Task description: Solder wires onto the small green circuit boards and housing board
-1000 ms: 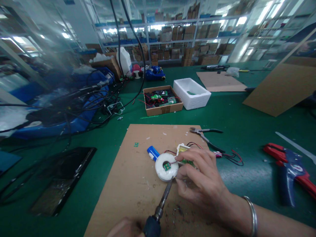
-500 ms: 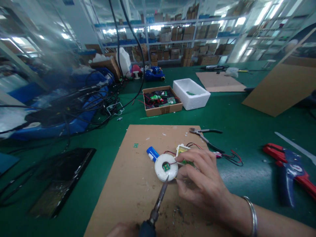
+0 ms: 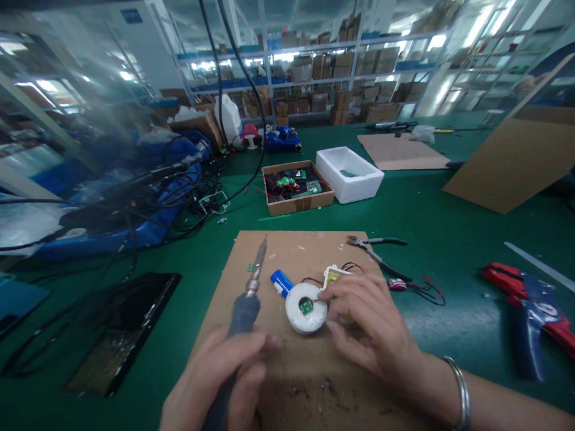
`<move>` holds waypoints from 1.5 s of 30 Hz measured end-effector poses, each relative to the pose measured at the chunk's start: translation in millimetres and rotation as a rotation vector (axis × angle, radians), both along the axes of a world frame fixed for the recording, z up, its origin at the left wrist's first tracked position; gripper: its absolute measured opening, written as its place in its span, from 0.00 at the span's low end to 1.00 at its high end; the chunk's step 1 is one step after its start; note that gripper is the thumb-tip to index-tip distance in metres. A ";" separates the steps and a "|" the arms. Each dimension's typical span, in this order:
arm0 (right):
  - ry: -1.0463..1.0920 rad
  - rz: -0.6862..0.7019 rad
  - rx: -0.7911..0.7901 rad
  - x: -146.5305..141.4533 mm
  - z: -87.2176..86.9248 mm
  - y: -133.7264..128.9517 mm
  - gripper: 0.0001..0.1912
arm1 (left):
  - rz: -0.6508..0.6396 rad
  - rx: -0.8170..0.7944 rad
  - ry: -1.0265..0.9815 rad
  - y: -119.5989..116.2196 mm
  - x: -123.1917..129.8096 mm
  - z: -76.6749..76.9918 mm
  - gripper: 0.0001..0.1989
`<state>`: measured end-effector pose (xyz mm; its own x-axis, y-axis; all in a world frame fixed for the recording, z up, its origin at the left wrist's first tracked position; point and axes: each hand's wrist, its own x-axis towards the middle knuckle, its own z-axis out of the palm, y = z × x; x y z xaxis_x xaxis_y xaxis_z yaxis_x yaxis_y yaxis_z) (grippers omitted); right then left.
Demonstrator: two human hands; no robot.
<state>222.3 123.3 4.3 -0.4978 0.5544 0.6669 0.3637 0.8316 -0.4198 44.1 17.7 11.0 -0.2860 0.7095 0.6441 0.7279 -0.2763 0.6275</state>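
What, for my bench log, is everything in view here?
Table: 1, green, beneath
Cardboard sheets: 2, brown, nearer and farther
Ring: 1, white, on nearer sheet
Small boards: 2, green, ring's hole, nearer sheet
Cylinder: 1, blue, by ring
Framed part: 1, white-yellow, beyond ring
Soldering iron: 1, dark-handled, left of ring
Cutters: 1, dark-handled, nearer sheet's right corner
Wire bundle: 1, red-black, near cutters
Large hand tool: 1, red-blue, right
Parts carton: 1, brown, mid-table
Foam box: 1, white, beside carton
Flat object: 1, black, left
Cables: uncountable, black, left
Bottle: 1, white, back left
Cardboard panel: 1, brown, far right
Shelf boxes: uncountable, brown, background
Left hand: 1, bare, holding iron
Right hand: 1, bare, at ring
Bracelet: 1, silver, right wrist
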 end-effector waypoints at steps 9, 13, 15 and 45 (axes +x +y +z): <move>0.000 0.034 0.018 4.8 -3.9 1.4 0.08 | -0.257 -0.133 0.072 36.0 16.4 -4.0 0.10; 0.018 0.036 0.016 6.3 -3.1 4.5 0.08 | -0.262 -0.065 0.105 36.5 19.2 -4.2 0.11; 0.008 0.050 -0.004 7.4 -3.0 5.6 0.08 | -0.251 -0.033 0.131 37.3 22.6 -4.6 0.12; 0.015 0.055 -0.068 3.4 -15.4 9.4 0.07 | -0.286 0.037 0.134 39.5 28.1 -16.1 0.15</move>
<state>225.7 132.7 -11.1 -0.5188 0.5711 0.6361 0.3118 0.8193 -0.4813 72.2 57.2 -5.0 0.0108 0.7243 0.6893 0.6925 -0.5027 0.5174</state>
